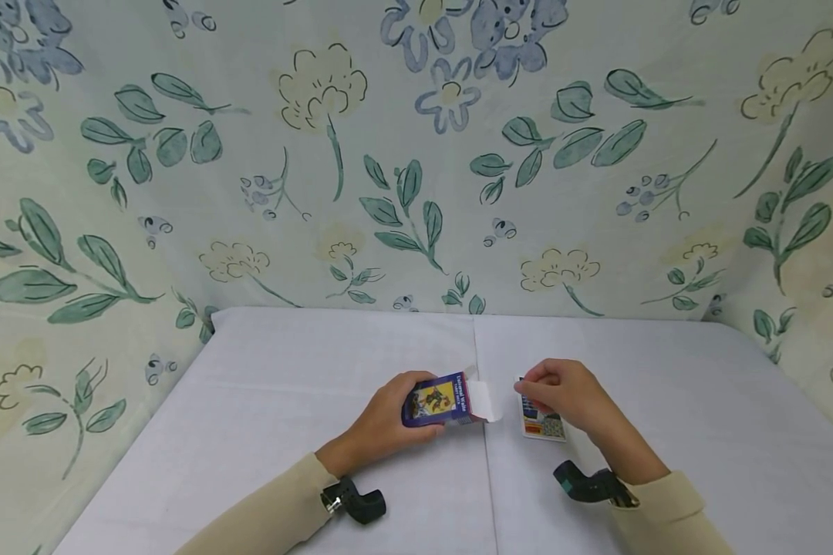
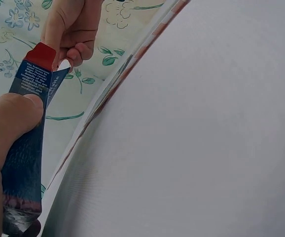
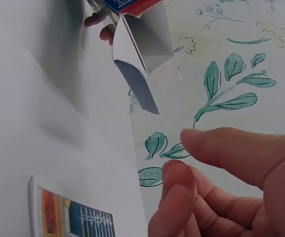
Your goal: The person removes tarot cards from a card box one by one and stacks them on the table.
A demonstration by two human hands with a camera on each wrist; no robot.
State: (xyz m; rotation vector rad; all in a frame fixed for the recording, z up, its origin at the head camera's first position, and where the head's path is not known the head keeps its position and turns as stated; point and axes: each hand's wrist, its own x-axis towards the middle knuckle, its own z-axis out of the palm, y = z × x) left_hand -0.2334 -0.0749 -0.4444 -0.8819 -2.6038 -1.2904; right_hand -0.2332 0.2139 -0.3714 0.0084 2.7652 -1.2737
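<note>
My left hand grips a dark blue tarot card box just above the table, thumb along its edge in the left wrist view. The box's end with raised white flaps faces right, and its pale inside shows in the right wrist view. Beside it, my right hand hovers over a small stack of picture cards, hiding the stack's upper part in the head view. Between that hand's thumb and loosely curled fingers there is a gap with nothing in it; they are apart from the flaps.
A white cloth with a crease down its middle covers the table. Behind and at both sides hangs a floral curtain. Each wrist carries a black camera mount.
</note>
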